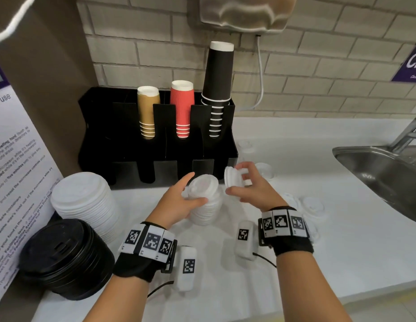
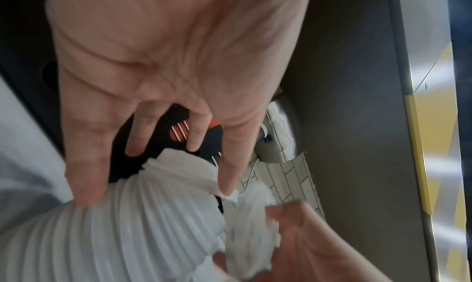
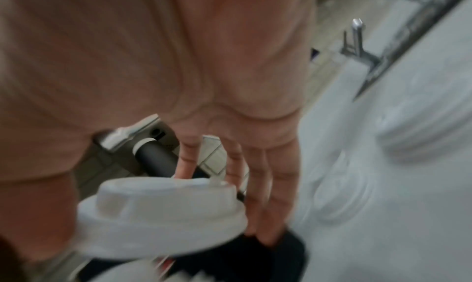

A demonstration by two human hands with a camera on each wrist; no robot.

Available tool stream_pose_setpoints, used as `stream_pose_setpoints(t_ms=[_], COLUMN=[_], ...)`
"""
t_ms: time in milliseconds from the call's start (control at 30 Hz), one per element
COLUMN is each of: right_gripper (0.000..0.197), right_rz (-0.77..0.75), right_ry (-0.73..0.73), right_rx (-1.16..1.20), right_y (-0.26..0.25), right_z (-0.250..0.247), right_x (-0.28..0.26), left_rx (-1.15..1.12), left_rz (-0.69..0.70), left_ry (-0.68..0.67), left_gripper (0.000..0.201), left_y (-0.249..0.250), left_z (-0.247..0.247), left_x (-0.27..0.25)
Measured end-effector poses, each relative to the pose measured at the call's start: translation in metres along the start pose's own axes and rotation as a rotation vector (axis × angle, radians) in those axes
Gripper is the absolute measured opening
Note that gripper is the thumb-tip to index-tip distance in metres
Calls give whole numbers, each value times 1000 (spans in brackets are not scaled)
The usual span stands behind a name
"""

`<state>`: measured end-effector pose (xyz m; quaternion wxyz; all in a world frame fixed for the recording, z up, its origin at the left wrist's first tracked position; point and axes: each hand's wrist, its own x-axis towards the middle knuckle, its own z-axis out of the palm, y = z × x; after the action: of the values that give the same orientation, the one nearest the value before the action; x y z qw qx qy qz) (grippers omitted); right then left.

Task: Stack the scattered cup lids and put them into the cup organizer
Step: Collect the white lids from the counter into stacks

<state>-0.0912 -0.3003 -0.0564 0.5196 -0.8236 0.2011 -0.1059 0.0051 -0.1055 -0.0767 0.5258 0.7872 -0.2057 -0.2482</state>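
Observation:
My left hand [image 1: 186, 194] holds a stack of small white lids [image 1: 206, 203] standing on the white counter, thumb and fingers around its upper part; in the left wrist view the stack [image 2: 143, 225] runs under the fingers [image 2: 84, 177]. My right hand [image 1: 243, 184] pinches a few white lids [image 1: 232, 178] tilted on edge, just right of the stack's top; they fill the right wrist view [image 3: 163, 215]. Behind stands the black cup organizer [image 1: 156, 159] with tan, red and black cup columns. Loose white lids [image 1: 312, 205] lie on the counter to the right.
A tall stack of larger white lids [image 1: 86, 203] and a stack of black lids [image 1: 65, 259] stand at the left by a notice board. A steel sink [image 1: 388, 177] with a tap is at the right. More lids [image 1: 265, 169] lie beside the organizer.

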Motion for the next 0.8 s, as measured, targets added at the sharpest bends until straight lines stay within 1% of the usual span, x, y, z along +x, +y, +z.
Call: stream_pose_setpoints(t_ms=[33, 133, 200, 300, 367, 467, 533, 600, 700, 800], right_gripper=[58, 59, 58, 53, 47, 38, 36, 36, 37, 41], right_rz=[-46, -172, -210, -234, -235, -191, -174, -167, -173, -217], right_ry=[2, 7, 11, 4, 7, 45, 57, 49, 21, 12], right_rx=[43, 35, 47, 26, 22, 142, 226, 261, 234, 117], right_y=[-3, -5, -5, -3, -3, -1, 0, 1, 2, 3], right_z=[5, 20, 28, 37, 40, 41, 41, 40, 39, 38], right_x=[0, -1, -2, 0, 0, -3, -5, -6, -8, -10], left_rx=[-3, 4, 17, 29, 31, 39, 48, 66, 77, 63], left_rz=[0, 5, 10, 26, 43, 76, 106, 134, 160, 171], left_ry=[-9, -13, -10, -16, -24, -4, 18, 27, 27, 19], left_gripper=[84, 92, 93, 89, 89, 91, 84, 76, 68, 69], left_y=[-2, -6, -7, -8, -9, -10, -10, -9, -9, -10], left_z=[0, 3, 3, 4, 4, 7, 9, 11, 13, 14], left_x=[0, 2, 5, 8, 9, 10, 10, 10, 10, 9])
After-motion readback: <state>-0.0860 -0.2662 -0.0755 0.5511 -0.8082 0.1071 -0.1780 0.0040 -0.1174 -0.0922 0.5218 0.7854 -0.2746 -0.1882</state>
